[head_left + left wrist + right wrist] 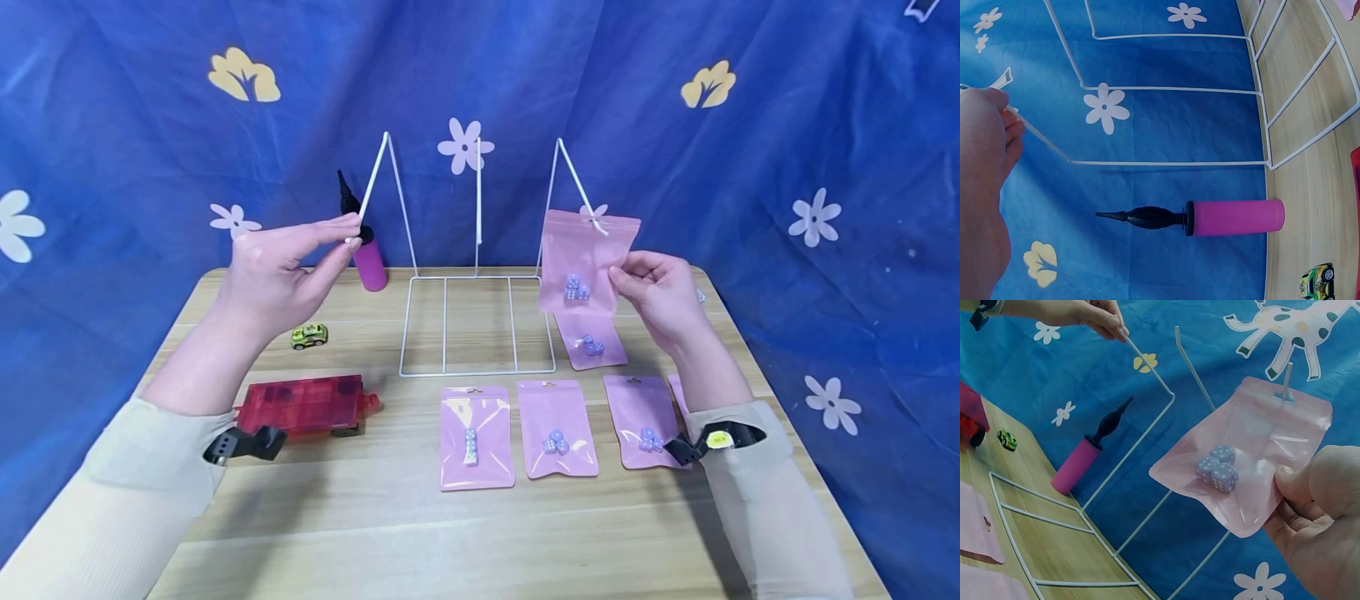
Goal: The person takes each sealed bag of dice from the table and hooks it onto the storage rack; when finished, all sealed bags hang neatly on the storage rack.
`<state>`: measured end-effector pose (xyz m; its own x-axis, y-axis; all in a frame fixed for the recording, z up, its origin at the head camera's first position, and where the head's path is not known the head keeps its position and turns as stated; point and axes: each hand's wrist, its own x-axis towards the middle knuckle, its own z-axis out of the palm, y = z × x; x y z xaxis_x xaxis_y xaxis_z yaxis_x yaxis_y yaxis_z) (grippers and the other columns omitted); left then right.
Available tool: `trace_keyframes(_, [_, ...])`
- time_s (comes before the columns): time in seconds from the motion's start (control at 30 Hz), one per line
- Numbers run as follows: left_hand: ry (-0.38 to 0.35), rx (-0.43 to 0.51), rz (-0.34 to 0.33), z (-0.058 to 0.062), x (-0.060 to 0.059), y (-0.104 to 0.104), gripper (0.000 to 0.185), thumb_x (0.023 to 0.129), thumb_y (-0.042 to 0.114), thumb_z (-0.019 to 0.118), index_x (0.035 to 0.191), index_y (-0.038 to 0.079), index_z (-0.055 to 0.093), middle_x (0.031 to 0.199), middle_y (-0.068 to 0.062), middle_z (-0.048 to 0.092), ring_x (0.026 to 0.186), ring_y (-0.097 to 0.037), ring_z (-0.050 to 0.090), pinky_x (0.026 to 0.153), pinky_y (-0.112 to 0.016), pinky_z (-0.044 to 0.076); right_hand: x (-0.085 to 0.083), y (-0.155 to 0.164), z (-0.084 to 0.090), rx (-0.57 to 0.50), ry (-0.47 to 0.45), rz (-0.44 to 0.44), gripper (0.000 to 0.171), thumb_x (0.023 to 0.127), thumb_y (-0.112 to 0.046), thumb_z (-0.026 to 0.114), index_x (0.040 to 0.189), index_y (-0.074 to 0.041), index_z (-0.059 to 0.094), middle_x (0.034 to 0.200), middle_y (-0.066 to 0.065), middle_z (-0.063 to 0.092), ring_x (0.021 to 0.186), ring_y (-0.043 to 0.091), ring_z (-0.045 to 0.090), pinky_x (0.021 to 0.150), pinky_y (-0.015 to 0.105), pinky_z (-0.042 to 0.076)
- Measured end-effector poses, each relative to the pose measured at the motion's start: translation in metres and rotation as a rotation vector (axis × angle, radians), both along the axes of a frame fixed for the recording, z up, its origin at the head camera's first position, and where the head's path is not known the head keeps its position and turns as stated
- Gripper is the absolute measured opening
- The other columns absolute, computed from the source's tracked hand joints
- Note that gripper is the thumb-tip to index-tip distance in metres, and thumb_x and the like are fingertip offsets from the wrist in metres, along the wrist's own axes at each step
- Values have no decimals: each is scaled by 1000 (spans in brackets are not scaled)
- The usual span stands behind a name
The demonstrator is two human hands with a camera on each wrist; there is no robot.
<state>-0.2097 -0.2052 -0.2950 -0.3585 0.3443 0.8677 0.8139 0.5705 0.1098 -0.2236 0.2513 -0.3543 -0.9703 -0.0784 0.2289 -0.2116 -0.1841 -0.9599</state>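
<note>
A white wire display rack (477,372) with three prongs stands on the table. My left hand (281,271) pinches the free end of its left prong between fingers and thumb. On the right, my right hand (660,292) grips the side edge of a pink zip pouch (588,250) with thumb and fingers. Speckled purple dice (1218,470) show through the pouch's front. The tip of the right prong (1289,375) pokes out through the pouch's hang hole. The middle prong (478,192) carries nothing.
Several more pink pouches (477,481) with dice lie in front and to the right of the rack. At left are a red translucent toy trailer (303,404), a small green toy car (309,336) and a magenta hand pump (371,265). A blue patterned curtain (322,108) hangs behind.
</note>
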Motion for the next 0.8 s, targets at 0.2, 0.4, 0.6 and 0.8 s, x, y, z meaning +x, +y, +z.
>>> trace_keyframes(0.2, [3,-8,1,0,1,-1,22,90,6,79,111,-1,82,115,-12,78,99,-34,78,94,-7,44,-5,-4,0,-37,-1,5,23,97,15,65,98,-1,81,89,7,78,76,12,69,71,21,58])
trace_keyframes(0.4, [4,-10,1,0,1,-1,22,90,6,79,111,-1,82,115,-12,78,99,-34,78,98,-10,45,-14,-8,-2,-47,-29,2,22,97,14,66,97,-2,81,88,7,77,76,12,69,72,21,58])
trace_keyframes(0.6, [5,5,-2,-1,1,-1,21,89,5,79,110,-1,82,114,-12,78,98,-35,78,98,-11,46,-29,-12,-3,-49,-50,-14,20,98,13,66,97,-2,81,88,7,77,75,12,68,73,22,58])
trace_keyframes(0.8, [6,5,-7,0,0,0,22,89,5,79,109,-1,82,113,-12,78,98,-34,78,98,-11,46,-43,-16,-1,-67,-78,-29,20,98,12,66,94,-2,79,88,7,78,74,12,68,70,22,57])
